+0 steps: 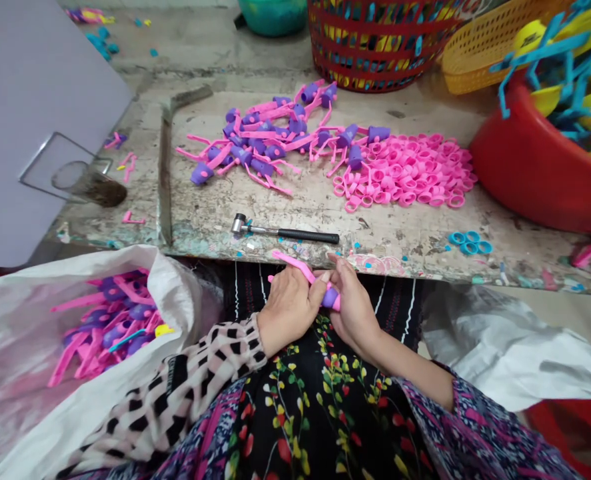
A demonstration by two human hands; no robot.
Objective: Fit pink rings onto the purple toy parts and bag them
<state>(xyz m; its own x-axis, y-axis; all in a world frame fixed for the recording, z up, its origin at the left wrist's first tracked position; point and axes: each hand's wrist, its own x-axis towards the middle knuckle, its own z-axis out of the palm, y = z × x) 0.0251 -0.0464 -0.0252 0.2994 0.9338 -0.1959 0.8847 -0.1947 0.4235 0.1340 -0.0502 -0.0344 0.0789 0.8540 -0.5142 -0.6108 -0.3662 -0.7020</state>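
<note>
Bench top [205,230] old, scuffed, spotted with color. Red basket [375,81] stands at back, red tub [530,173] at right, white sack [182,280] gapes at left. Hammer [305,235] lies near front edge. Behind it, purple-and-pink heap [265,137] meets pink rings [415,173]. Over lap, just by bench edge, left hand [292,303] grips pink-and-purple plastic piece [331,298]; right hand [354,303] curls around its purple end.

One head-worn view, forward and down (fairly close) at the workbench [200,213].
</note>
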